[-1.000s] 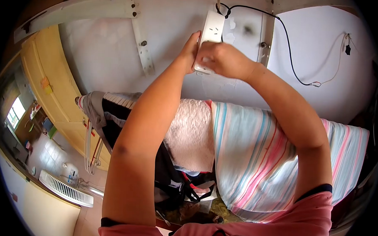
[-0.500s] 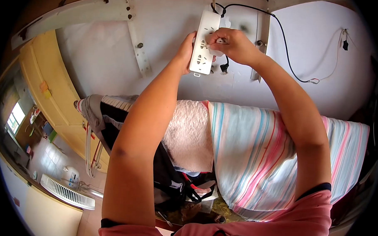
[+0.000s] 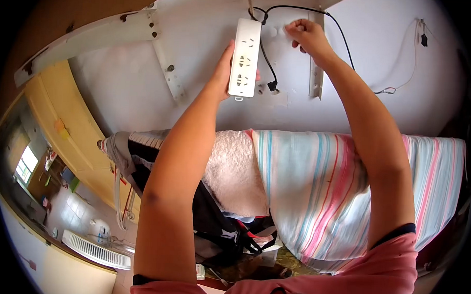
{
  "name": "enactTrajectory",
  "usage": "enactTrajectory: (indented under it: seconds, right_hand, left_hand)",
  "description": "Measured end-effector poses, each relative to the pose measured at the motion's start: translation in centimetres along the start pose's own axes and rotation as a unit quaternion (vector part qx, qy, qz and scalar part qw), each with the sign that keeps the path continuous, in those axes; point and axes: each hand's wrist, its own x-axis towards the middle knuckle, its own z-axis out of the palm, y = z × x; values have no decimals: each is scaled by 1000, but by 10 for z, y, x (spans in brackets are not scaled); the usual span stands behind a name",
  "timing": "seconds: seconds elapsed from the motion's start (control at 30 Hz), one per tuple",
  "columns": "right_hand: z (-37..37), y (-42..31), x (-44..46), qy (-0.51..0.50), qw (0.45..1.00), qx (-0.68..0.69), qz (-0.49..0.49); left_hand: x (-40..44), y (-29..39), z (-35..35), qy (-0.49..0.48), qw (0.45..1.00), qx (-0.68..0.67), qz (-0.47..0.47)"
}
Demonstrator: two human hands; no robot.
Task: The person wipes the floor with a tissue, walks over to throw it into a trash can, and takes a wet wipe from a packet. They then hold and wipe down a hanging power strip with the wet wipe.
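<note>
A long white power strip (image 3: 245, 52) stands almost upright, its socket face towards me. My left hand (image 3: 225, 76) is closed round its lower half from behind, with the fingertips showing at the right edge. My right hand (image 3: 308, 38) is apart from the strip, up and to its right in front of the wall. Its thumb and fingers are curled together; whatever they may hold is too small to make out. A black cable (image 3: 297, 8) runs from near the top of the strip to the right. A black plug (image 3: 272, 86) hangs just right of the strip.
A striped cloth (image 3: 296, 190) and a pink fluffy towel (image 3: 234, 170) hang over a rail below my arms. Metal brackets (image 3: 316, 80) are fixed to the white wall (image 3: 374, 43). A second dark connector (image 3: 424, 39) hangs far right. A yellow door (image 3: 73, 120) stands at left.
My right hand has left the sockets and moved up and right, away from the strip. The strip, still in my left hand, sits slightly lower and further left in view.
</note>
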Motion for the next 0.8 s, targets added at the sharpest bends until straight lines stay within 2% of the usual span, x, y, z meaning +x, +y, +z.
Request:
enactTrajectory:
  seconds: [0.03,0.07,0.13,0.3,0.33,0.4,0.47,0.53,0.6,0.67,0.73,0.8]
  right_hand:
    - [-5,10,0,-36,999,-3,7]
    - [-6,19,2,-31,999,0,9]
    - [4,15,-6,-74,994,-43,62]
    - [27,17,-13,-123,991,-50,17]
    - [32,22,-12,-122,991,-45,17]
    - [40,26,-11,-86,990,-91,-62]
    - [44,29,-15,-83,992,-69,-70]
    - [48,28,-17,-76,993,-68,-65]
    - [50,20,-19,-77,992,-62,-79]
    - [50,9,-23,-72,996,36,-36]
    - [53,1,-28,-54,996,57,-51]
    - [52,-7,-30,-12,987,114,-113]
  left_hand:
    - [0,0,2,-4,1000,4,-4]
    - [-1,0,4,8,1000,0,-4]
    - [-1,0,5,18,1000,0,-5]
    - [-1,0,3,12,1000,3,15]
    - [-2,1,3,29,999,8,20]
    - [-3,2,1,39,999,-6,8]
    - [-5,2,-2,98,994,34,-22]
    - [-11,9,-4,114,992,54,-30]
    - [-18,17,-9,78,994,66,-27]
    - [-18,20,-21,54,996,49,-44]
    - [-18,22,-25,29,997,29,-60]
    - [-15,17,-22,29,998,15,-55]
